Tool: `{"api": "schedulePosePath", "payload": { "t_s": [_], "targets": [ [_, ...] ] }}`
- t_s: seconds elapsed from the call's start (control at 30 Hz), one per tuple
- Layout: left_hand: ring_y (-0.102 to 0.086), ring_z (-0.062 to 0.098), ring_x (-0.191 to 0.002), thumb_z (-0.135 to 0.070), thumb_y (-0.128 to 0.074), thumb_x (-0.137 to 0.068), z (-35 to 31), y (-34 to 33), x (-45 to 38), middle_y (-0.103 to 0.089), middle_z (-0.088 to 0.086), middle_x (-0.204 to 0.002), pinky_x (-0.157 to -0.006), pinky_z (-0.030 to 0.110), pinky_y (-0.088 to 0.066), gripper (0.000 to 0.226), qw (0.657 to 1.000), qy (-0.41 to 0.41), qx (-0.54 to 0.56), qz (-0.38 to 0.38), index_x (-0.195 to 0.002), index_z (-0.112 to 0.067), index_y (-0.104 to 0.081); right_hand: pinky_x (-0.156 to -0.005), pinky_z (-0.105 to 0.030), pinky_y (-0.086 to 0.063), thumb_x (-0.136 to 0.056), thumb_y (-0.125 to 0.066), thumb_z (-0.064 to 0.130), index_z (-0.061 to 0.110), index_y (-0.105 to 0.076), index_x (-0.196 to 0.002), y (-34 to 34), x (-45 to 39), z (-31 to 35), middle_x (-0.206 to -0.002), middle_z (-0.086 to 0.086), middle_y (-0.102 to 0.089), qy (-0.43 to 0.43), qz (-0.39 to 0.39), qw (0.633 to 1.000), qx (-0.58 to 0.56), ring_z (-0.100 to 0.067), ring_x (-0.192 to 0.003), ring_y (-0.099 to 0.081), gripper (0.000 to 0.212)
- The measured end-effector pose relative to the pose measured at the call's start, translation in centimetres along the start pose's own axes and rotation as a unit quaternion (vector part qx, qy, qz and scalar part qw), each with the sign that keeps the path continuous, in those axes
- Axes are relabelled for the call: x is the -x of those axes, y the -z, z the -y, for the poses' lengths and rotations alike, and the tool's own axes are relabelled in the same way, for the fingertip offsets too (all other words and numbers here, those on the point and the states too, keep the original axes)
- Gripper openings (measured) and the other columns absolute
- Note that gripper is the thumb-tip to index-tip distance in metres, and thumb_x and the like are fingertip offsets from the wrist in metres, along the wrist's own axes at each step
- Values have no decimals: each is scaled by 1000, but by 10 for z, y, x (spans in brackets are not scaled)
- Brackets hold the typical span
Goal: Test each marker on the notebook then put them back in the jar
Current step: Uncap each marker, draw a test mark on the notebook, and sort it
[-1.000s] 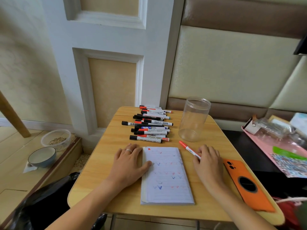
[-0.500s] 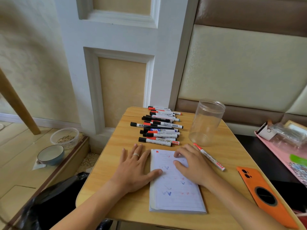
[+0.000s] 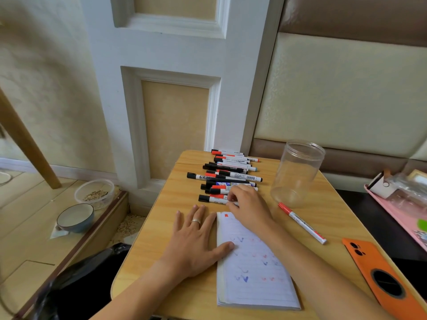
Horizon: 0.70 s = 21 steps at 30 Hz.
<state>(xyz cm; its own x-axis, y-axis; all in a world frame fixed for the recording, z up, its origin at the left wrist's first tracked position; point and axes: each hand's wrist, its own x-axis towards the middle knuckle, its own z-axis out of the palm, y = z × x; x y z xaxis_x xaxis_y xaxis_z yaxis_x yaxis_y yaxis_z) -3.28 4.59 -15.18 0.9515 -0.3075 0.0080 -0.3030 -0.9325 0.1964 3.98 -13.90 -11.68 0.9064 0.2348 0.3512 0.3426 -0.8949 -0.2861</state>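
Reaching forward off the notebook [image 3: 254,269], right hand [image 3: 250,207] covers the nearest marker [image 3: 211,199], fingers' grip unclear.

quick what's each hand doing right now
Left hand: open, flat on the table, thumb on the notebook.
Right hand: fingers on the nearest marker; grip cannot be told.

Colours: mostly white, black, red, orange on light wood.
Markers [image 3: 227,174]: white barrels, black or red caps; lone marker [image 3: 301,222] white, red cap. Notebook [image 3: 254,273]: white, faint ruled lines, blue and red ticks. Jar [image 3: 297,173] clear. Desk [image 3: 161,227] pale wood grain. Phone [image 3: 379,273] orange, black ring. Tray [image 3: 402,218] pink. Bowl [image 3: 75,218] blue-grey, white inside.
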Motion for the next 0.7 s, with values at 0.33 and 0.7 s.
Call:
{"api": "schedulePosePath", "payload": {
  "t_s": [0.33,0.7],
  "targets": [
    [16,19,-156,-91,-14,-84,-4,4,3,3,0,-171,-124,55,11,99,1000,2,-3,6,-162,-31,-6,-93,-27,-47,-101,-63,21,20,-66,-110,5,3,1,-113,7,-58,9,8,1000,-18,-11,-109,-50,10],
    [11,18,-157,-92,-21,-82,-4,6,3,-3,-1,-171,-125,53,9,101,1000,5,26,-10,-162,-32,-11,-60,-30,-39,-98,-52,11,23,-39,-100,13,78,-3,-89,-1,-54,-27,-58,996,-70,-21,-76,-51,18]
  ]
}}
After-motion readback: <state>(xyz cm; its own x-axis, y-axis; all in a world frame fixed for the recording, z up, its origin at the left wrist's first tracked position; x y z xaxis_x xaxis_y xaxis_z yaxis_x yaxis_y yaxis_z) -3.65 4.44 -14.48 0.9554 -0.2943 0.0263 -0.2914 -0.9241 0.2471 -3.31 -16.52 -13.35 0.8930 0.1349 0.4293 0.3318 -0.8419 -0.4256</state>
